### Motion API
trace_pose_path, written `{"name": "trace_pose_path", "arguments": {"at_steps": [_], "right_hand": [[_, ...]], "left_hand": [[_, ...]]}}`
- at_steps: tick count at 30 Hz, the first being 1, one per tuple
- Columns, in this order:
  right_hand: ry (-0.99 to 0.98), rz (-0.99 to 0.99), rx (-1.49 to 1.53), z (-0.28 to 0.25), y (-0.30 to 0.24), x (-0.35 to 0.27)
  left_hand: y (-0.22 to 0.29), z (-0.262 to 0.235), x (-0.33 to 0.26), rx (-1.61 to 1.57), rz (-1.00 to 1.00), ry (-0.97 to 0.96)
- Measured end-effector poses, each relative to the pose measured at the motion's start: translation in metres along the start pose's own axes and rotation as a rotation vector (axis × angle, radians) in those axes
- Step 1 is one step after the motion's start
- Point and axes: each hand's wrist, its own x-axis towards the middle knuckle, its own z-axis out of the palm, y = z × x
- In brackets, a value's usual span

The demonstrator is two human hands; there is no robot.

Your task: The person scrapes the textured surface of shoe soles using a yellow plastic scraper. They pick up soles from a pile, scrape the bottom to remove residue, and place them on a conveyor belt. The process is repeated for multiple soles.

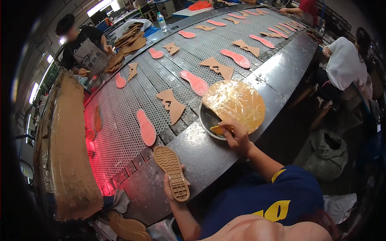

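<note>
My left hand (167, 188) grips a tan shoe sole (173, 170), its grooved tread facing up, over the near edge of the metal ledge. My right hand (238, 137) is closed on a small yellow tool (217, 130) at the near rim of a round metal bowl (204, 124). The tool's kind cannot be made out. A round yellow cover (237, 100), glossy with crinkled film, lies over much of the bowl. Just beyond the sole, a pink insole (146, 128) rests on the mesh conveyor (120, 148), with a tan cut piece (171, 105) to its right.
More pink insoles (195, 83) and tan pieces (217, 68) lie in rows along the conveyor. Across it a person (86, 50) stands beside stacked tan soles (130, 38); another person (345, 62) sits at right. Brown sheeting (72, 148) borders the left end, where red light glows.
</note>
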Motion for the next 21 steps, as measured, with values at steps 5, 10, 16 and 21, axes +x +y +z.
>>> {"name": "trace_pose_path", "arguments": {"at_steps": [5, 10, 16, 21], "right_hand": [[-0.054, 0.134, 0.018, -0.004, -0.004, -0.002], [0.052, 0.055, 0.104, 0.006, 0.007, -0.002], [0.101, 0.429, 0.482, 0.003, 0.002, -0.002], [0.295, 0.566, 0.944, 0.029, -0.008, 0.008]], "left_hand": [[-0.001, -0.003, -0.001, -0.032, -0.004, 0.0], [0.0, -0.005, -0.004, -0.061, 0.008, 0.025], [-0.024, -0.003, -0.01, -0.383, -0.133, -0.168], [-0.025, -0.005, -0.011, -0.459, -0.105, -0.183]]}}
